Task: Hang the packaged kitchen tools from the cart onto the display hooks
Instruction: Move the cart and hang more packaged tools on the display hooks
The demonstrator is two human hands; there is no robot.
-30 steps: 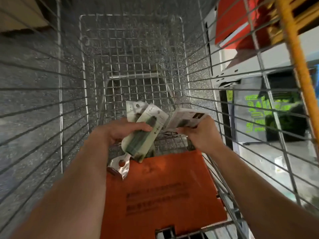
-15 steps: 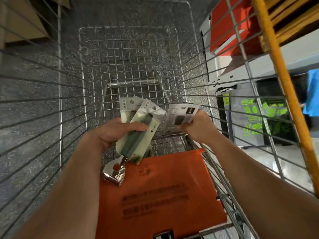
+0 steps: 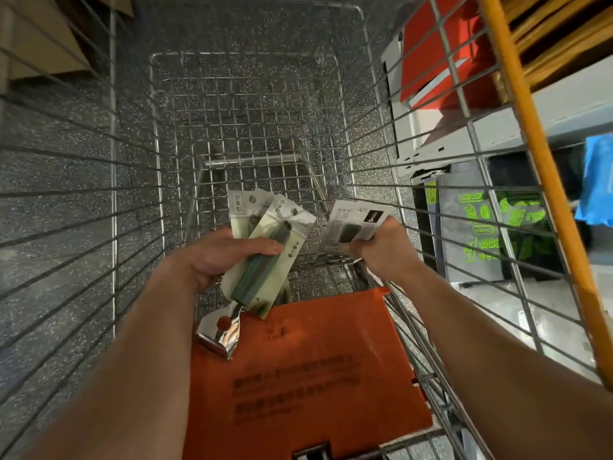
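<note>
Both my arms reach down into a wire shopping cart (image 3: 252, 104). My left hand (image 3: 219, 257) grips a small stack of packaged kitchen tools (image 3: 265, 260): pale card packs with dark green handles, a shiny metal head (image 3: 219, 333) sticking out below. My right hand (image 3: 384, 250) pinches one more packaged tool (image 3: 355, 220) by its lower edge, its printed back side up. The two hands are side by side, a short gap between the packs. No display hooks are in view.
An orange plastic child-seat flap (image 3: 308, 370) covers the near end of the cart. The cart's yellow-edged wire side (image 3: 530, 161) rises at right, with shelving, red boxes (image 3: 441, 48) and green-printed bags (image 3: 484, 224) beyond it. Speckled grey floor shows through the mesh.
Both hands with their packs have lifted slightly and the view has tilted; the pack in my right hand has turned more upright.
</note>
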